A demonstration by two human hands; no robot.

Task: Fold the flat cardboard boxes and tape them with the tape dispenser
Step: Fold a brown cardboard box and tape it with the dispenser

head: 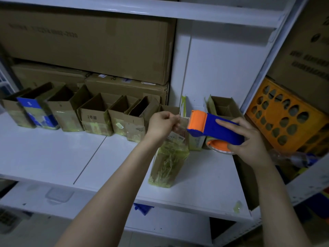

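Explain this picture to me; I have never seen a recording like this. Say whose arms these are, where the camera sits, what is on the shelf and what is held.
No machine here: a person wears one camera on the head, looking down at their own bare arms. The right hand grips a blue and orange dispenser. The left hand pinches what looks like clear tape pulled from it. Under them a box stands on the white shelf, its front covered in yellowish tape. More open boxes stand in a row behind, and an orange crate sits at the right.
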